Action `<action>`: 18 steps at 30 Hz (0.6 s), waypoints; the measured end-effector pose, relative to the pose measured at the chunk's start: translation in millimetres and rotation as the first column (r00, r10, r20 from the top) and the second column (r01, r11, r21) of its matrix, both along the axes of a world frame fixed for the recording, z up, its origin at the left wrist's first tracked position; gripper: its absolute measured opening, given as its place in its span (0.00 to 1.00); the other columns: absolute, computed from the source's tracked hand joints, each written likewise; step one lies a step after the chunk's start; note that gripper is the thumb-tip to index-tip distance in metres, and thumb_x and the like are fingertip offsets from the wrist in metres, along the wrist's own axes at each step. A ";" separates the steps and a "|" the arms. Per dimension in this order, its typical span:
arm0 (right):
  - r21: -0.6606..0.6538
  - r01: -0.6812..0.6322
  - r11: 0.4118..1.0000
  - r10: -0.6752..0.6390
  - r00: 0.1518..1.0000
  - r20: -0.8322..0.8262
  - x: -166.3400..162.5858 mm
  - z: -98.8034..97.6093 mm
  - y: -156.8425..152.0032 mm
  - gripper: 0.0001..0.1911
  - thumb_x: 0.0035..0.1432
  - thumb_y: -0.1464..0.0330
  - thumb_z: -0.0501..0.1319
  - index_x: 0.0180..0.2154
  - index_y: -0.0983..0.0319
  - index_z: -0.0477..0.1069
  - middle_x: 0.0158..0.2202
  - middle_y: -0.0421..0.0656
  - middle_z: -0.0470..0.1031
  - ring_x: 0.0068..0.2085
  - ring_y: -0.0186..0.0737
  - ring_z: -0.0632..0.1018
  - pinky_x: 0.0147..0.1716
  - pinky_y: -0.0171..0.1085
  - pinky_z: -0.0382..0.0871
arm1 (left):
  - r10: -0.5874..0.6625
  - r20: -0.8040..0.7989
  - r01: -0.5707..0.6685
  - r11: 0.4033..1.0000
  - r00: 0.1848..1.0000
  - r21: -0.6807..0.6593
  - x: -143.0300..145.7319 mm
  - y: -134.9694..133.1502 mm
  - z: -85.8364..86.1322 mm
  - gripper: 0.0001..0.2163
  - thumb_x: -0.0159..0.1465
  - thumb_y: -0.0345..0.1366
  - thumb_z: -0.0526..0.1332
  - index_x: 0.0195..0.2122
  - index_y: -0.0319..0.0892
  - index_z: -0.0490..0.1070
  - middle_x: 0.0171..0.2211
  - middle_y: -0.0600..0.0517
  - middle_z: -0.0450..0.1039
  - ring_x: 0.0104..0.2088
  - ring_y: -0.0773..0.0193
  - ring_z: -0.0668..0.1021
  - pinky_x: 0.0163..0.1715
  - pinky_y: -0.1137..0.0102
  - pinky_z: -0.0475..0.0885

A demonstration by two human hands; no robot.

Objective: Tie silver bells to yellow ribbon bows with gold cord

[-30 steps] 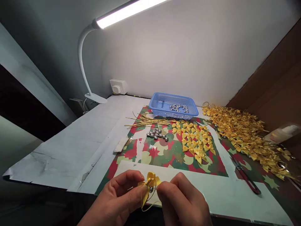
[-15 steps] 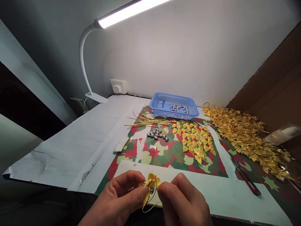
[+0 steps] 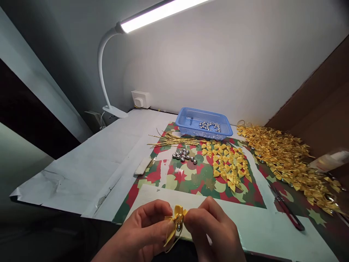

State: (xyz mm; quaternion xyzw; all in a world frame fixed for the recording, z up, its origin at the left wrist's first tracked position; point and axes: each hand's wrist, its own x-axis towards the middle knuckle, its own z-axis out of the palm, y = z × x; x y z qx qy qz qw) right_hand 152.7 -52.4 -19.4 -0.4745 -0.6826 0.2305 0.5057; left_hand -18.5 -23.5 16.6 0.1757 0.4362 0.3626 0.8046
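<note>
Between my two hands, near the table's front edge, is a yellow ribbon bow [image 3: 178,211] with a small silver bell [image 3: 179,227] at its middle. My left hand [image 3: 148,229] pinches the bow's left side between thumb and fingers. A thin gold cord [image 3: 176,242] loops around the bell and hangs below the bow. My right hand [image 3: 214,227] is closed at the bow's right side, with the cord's loop running up to its fingertips. Its exact hold on the cord is partly hidden by the fingers.
Beyond my hands lie several silver bells [image 3: 184,155], gold cords [image 3: 177,140] and rows of yellow bows [image 3: 229,163]. A blue basket [image 3: 187,130] holds more bells. At right are a heap of finished bows [image 3: 283,149], scissors [image 3: 289,211] and a bottle [image 3: 328,162]. A lamp [image 3: 100,69] stands left.
The cord's loop around the bell has become smaller, and the bow has turned slightly in my fingers. The whole view has shifted a little.
</note>
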 end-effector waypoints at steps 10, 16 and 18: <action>0.002 -0.039 0.999 0.039 0.999 -0.004 4.0 -2.0 2.6 0.10 0.69 0.74 0.55 0.33 0.58 0.68 0.29 0.35 0.55 0.26 0.29 0.63 0.24 0.30 0.54 | -0.005 -0.017 0.005 1.000 1.000 0.010 3.0 0.4 4.3 0.11 0.45 0.31 0.82 0.24 0.41 0.81 0.22 0.55 0.76 0.22 0.71 0.72 0.25 0.78 0.71; 0.048 0.002 0.999 -0.008 0.992 0.130 4.7 -3.3 0.0 0.09 0.66 0.74 0.56 0.32 0.58 0.68 0.28 0.35 0.54 0.24 0.30 0.62 0.21 0.31 0.51 | -0.014 -0.040 0.017 0.998 0.999 0.058 -0.4 -1.8 -2.9 0.09 0.48 0.32 0.80 0.26 0.44 0.81 0.23 0.56 0.76 0.24 0.70 0.72 0.27 0.77 0.70; 0.050 0.010 0.999 -0.020 0.982 0.190 5.3 -4.3 -0.8 0.09 0.66 0.73 0.57 0.31 0.58 0.69 0.28 0.36 0.54 0.25 0.32 0.64 0.21 0.32 0.52 | -0.019 -0.045 0.023 0.997 0.999 0.080 -0.7 -2.3 -3.9 0.09 0.48 0.31 0.80 0.25 0.44 0.81 0.23 0.55 0.77 0.25 0.68 0.73 0.28 0.76 0.70</action>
